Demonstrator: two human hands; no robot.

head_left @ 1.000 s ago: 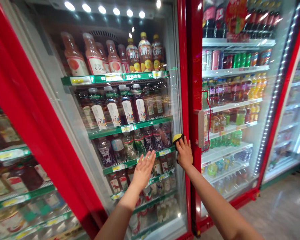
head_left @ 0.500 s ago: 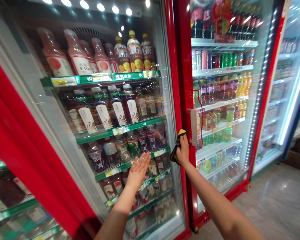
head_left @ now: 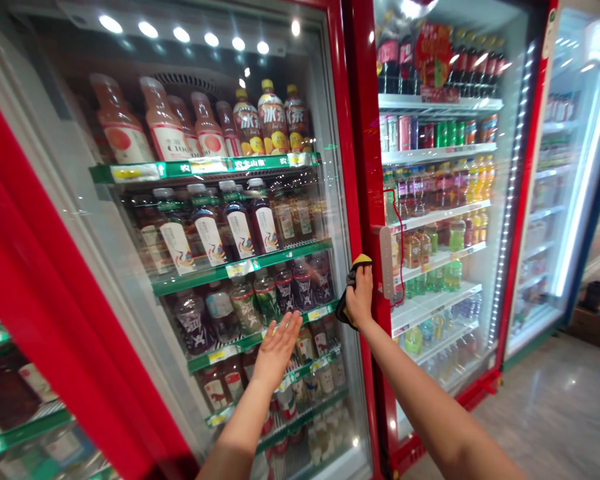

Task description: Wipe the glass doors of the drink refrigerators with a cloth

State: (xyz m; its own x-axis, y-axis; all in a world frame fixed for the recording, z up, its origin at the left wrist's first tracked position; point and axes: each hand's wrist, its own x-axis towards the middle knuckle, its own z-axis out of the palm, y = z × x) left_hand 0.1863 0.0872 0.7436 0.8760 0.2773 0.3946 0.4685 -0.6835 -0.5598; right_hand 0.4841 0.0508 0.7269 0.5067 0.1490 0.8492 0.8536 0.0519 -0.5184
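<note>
Yellow-and-black cloth bunched at a cooler door's edge

Fingers of the right hand curl over it, gripping it at the right side of the glass door, just beside the red frame; bunching it this way probably keeps it from slipping. The left hand is spread and empty before the glass, perhaps for balance; whether it touches cannot be told. Bottles inside stand labels outward, presumably to be read through the glass. The cloth looks soft and crumpled, yellow at the top with dark folds below.
</note>
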